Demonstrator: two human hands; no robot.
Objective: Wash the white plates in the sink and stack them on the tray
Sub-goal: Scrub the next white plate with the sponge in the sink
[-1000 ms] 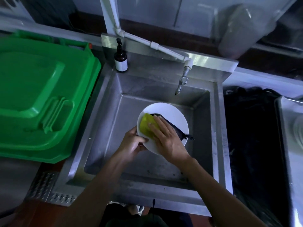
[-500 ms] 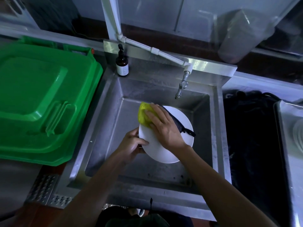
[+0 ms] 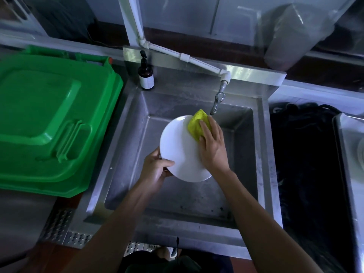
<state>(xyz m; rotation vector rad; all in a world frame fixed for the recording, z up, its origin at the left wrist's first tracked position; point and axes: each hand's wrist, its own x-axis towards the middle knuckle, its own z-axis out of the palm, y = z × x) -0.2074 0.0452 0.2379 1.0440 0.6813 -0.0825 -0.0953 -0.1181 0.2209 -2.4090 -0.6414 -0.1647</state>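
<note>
A white plate is held tilted over the steel sink. My left hand grips its lower left rim, thumb on the face. My right hand presses a yellow-green sponge against the plate's upper right edge, just below the tap. A steel tray shows at the far right edge, with something pale and round on it, mostly cut off.
A green plastic bin lid fills the left side beside the sink. A dark pump bottle stands on the sink's back left corner. A white pipe feeds the tap. A dark gap lies between sink and tray.
My right hand has slid the sponge from the plate's left side across the top to its upper right edge. The dark strip seen beneath the hand no longer shows.
</note>
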